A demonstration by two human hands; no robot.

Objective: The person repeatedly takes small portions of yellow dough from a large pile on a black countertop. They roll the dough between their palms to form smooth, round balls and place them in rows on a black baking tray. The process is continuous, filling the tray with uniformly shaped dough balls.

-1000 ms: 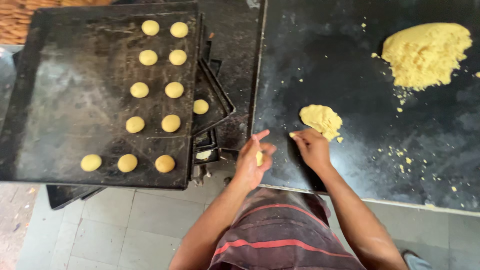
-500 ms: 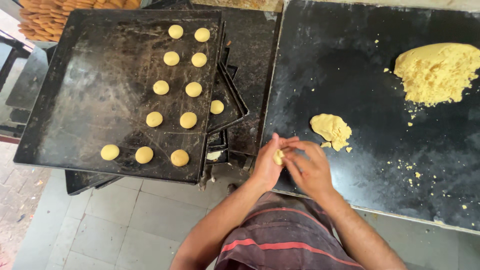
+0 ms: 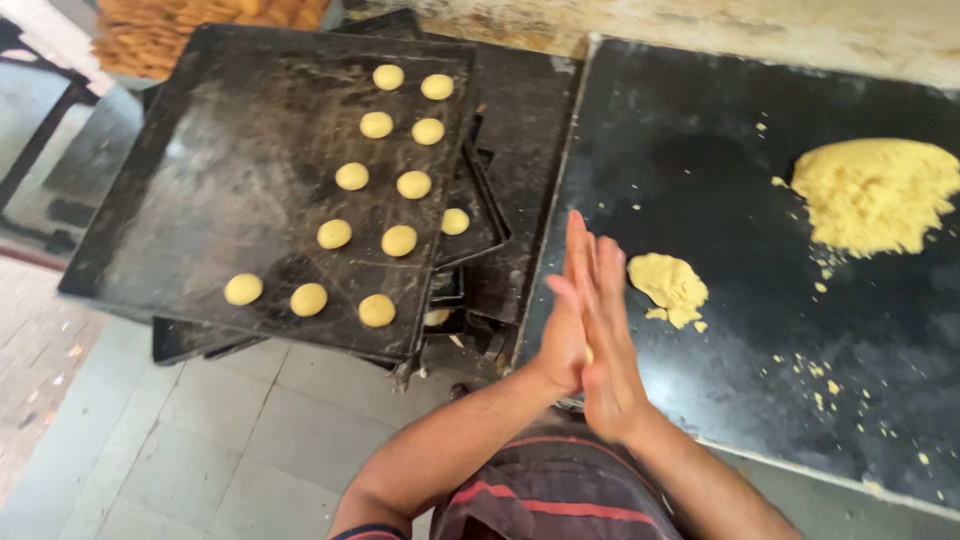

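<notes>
The left hand and the right hand are pressed palm to palm above the near edge of the dark surface, the fingers stretched flat and held together rather than curled; a small piece of dough is trapped between the palms, only a sliver of yellow being visible at the gap, so its shape cannot be told; the flat, opposed palms suit the rolling of soft material into a ball.

Just beside the hands, to their right, a small heap of dough is laid on the surface, torn and crumbly at its edges, kept within easy reach; well apart, toward the far right, a large mound of dough is spread, pale yellow, rough and grainy, with loose crumbs scattered about it.

To the left, a black metal tray is set tilted on top of a stack of other trays, its face scratched and dulled, its rim raised; on it, smooth rounded dough balls are arranged in two rough lines running toward the far edge, with a third begun at the near edge, each kept apart from its neighbour; one ball is seen on a lower tray beyond the edge of the top one.

Below, a pale tiled floor is seen, and at the top left a pile of orange-brown baked pieces is partly shown.
</notes>
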